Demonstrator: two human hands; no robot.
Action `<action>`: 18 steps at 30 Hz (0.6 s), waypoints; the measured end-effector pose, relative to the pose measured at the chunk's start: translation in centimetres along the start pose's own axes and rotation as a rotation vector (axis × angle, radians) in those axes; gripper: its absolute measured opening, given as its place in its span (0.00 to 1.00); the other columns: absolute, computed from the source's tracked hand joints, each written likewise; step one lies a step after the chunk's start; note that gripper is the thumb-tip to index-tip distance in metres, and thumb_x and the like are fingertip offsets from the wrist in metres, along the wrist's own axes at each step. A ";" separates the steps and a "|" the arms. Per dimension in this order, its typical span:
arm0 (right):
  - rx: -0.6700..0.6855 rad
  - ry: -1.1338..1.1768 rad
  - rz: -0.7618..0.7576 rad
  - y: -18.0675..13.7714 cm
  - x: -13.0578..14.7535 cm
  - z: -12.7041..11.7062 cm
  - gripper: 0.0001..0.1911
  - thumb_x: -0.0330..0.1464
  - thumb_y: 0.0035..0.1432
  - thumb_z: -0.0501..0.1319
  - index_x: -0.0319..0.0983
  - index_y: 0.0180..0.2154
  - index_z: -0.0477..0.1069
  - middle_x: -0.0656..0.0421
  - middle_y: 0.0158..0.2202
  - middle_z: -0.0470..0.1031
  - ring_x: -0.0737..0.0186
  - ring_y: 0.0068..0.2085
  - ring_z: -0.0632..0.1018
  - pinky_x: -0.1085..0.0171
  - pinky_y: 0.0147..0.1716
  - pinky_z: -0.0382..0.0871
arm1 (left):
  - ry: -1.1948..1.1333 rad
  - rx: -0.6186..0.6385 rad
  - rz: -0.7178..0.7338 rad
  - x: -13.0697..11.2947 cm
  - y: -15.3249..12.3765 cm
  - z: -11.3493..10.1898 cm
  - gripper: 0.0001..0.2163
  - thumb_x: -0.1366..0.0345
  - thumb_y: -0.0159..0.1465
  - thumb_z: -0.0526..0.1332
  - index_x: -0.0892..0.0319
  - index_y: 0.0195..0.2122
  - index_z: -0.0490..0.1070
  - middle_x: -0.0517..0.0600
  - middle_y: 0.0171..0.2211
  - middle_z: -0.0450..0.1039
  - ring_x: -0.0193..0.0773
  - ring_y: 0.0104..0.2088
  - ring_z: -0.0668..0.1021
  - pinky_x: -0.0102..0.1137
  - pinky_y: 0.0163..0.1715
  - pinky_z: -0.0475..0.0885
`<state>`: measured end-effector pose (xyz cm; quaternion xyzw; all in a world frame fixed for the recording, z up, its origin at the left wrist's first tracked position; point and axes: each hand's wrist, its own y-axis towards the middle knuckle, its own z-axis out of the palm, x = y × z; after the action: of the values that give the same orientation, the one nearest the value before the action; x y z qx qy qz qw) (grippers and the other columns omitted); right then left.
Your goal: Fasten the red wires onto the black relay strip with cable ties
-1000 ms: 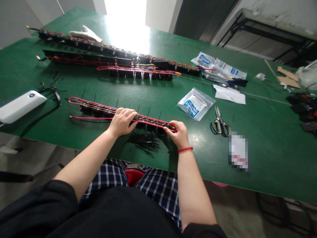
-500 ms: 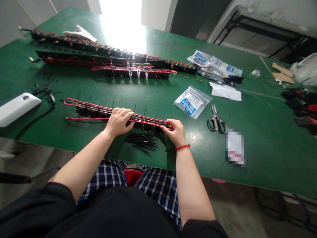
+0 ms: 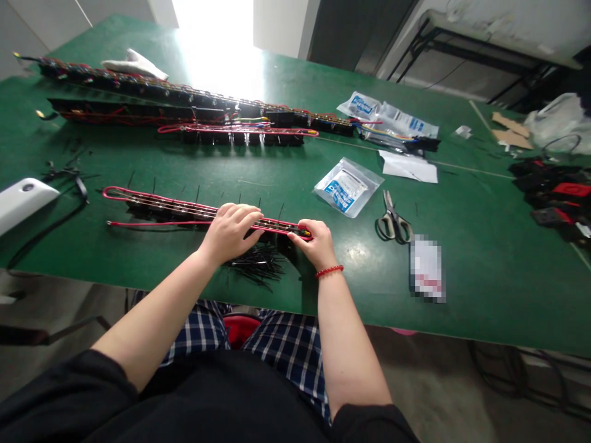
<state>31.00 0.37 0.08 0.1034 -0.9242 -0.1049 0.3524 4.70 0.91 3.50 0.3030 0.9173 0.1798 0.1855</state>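
Observation:
A wire harness (image 3: 175, 208) of red wires looped along a black strip lies across the table in front of me, with thin black cable ties sticking up along its far side. My left hand (image 3: 233, 231) is wrapped over its middle, fingers on top and thumb at the near side. At the right end, my right hand (image 3: 316, 240) pinches the red wire loop between thumb and fingers, beside a yellow piece. One loose red wire (image 3: 152, 224) runs out to the left under the strip. A pile of black cable ties (image 3: 258, 266) lies just below my hands.
Scissors (image 3: 392, 221) and a clear plastic bag (image 3: 348, 187) lie to the right, near a pixelated packet (image 3: 427, 269). Longer wired black strips (image 3: 194, 95) stretch across the back, with a white glove (image 3: 136, 64) behind. A white device (image 3: 28, 200) sits at the left edge.
My left hand has slid to the right along the wire harness, nearer my right hand. The right hand keeps its grip on the end. The whole view has shifted slightly.

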 end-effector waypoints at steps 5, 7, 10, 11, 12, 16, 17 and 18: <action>0.006 -0.027 -0.003 -0.1 -0.3 0.1 0.20 0.54 0.56 0.63 0.45 0.38 0.75 0.57 0.39 0.80 0.53 0.43 0.76 0.54 0.47 0.69 | -0.013 0.187 0.028 -2.2 2.7 1.5 0.19 0.52 0.68 0.57 0.57 0.55 0.70 0.57 0.54 0.75 0.51 0.52 0.77 0.45 0.52 0.68; 0.002 -0.025 -0.005 -0.1 -0.3 0.1 0.21 0.54 0.56 0.63 0.45 0.38 0.75 0.58 0.38 0.80 0.53 0.43 0.76 0.54 0.46 0.69 | 0.005 0.265 -0.001 -2.0 3.2 2.2 0.20 0.51 0.67 0.57 0.56 0.55 0.70 0.55 0.50 0.77 0.50 0.49 0.78 0.43 0.48 0.70; -0.006 -0.018 0.003 -0.1 -0.3 0.1 0.21 0.54 0.55 0.64 0.45 0.38 0.75 0.58 0.38 0.80 0.53 0.42 0.77 0.54 0.45 0.69 | -0.001 0.293 -0.034 -1.4 3.2 2.9 0.19 0.50 0.67 0.58 0.53 0.55 0.71 0.53 0.48 0.79 0.49 0.47 0.79 0.42 0.45 0.71; -0.006 -0.015 0.002 -0.1 -0.2 0.1 0.21 0.54 0.55 0.64 0.45 0.38 0.75 0.58 0.38 0.80 0.53 0.42 0.77 0.54 0.45 0.69 | -0.010 0.281 -0.043 -1.3 3.1 3.1 0.19 0.50 0.67 0.58 0.52 0.54 0.72 0.52 0.47 0.79 0.49 0.47 0.79 0.42 0.45 0.71; -0.007 -0.012 -0.001 -0.1 -0.2 0.1 0.20 0.54 0.55 0.65 0.45 0.38 0.75 0.58 0.38 0.80 0.53 0.42 0.77 0.54 0.45 0.69 | -0.018 0.267 -0.054 -1.2 3.0 3.1 0.18 0.50 0.67 0.59 0.51 0.54 0.72 0.52 0.47 0.79 0.49 0.46 0.79 0.42 0.45 0.71; -0.009 -0.007 -0.019 -0.2 -0.1 0.0 0.20 0.51 0.53 0.68 0.44 0.39 0.74 0.58 0.39 0.80 0.52 0.43 0.76 0.54 0.46 0.69 | -0.040 0.247 -0.086 -1.0 2.8 3.0 0.16 0.50 0.66 0.60 0.46 0.53 0.74 0.49 0.45 0.79 0.47 0.45 0.79 0.41 0.43 0.71; -0.008 -0.009 -0.022 -0.2 -0.1 0.0 0.20 0.50 0.53 0.68 0.44 0.40 0.74 0.58 0.40 0.80 0.52 0.43 0.76 0.54 0.46 0.69 | -0.044 0.250 -0.091 -1.0 2.8 3.0 0.16 0.50 0.66 0.60 0.45 0.52 0.74 0.48 0.44 0.80 0.47 0.45 0.79 0.40 0.42 0.71; -0.006 -0.012 -0.023 -0.3 -0.1 0.0 0.19 0.49 0.52 0.69 0.44 0.40 0.74 0.58 0.40 0.80 0.52 0.44 0.76 0.54 0.47 0.69 | -0.047 0.257 -0.094 -0.9 2.8 2.9 0.16 0.50 0.65 0.61 0.45 0.52 0.75 0.48 0.43 0.79 0.47 0.44 0.79 0.40 0.42 0.71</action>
<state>31.11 0.14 -0.06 0.1124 -0.9246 -0.1124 0.3462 8.06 3.13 2.44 0.2851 0.9413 0.0445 0.1749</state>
